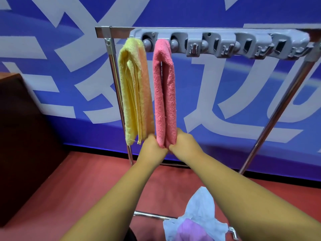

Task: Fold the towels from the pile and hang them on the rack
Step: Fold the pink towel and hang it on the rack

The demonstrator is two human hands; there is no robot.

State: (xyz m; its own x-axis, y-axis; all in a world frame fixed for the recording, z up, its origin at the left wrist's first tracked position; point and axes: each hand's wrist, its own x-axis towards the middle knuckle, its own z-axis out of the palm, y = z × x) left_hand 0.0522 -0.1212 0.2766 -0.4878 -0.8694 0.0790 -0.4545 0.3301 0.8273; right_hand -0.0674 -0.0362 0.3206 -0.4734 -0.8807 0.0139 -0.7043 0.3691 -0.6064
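**Item 1: pink towel** [165, 94]. Terry cloth, coral pink, folded into a long narrow strip. We find it hung by its fold from the grey holder strip [225, 41], in the second slot from the left, with both halves hanging straight down side by side. Our left hand [152, 146] and right hand [185, 145] meet at its lower end. The fingers of both are curled tightly round the bottom edge, the left gripping the left half and the right gripping the right half.

**Item 2: yellow towel** [133, 94]. Pale yellow, folded in several layers, hung just left of the pink one in the first slot. A peach-orange layer shows on its right side, and we cannot tell whether that is a separate towel.

**Count on the rack:** two hanging bundles, close together but apart.

**Item 3: rack** [278, 108]. A chromed tube frame with a flat metal top bar. The grey holder strip fixed along the bar has a row of roller slots with small hooks between them.

**Item 4: pile, at the rack's foot.** We count two pieces here. One is a light blue towel [199, 206], crumpled and draped over the low rail. The other is a purple towel [191, 230], lying partly under it.

**Surroundings:** one dark brown cabinet [26, 136] at left, a red floor [97, 180], and a blue wall [225, 13] with large pale characters.
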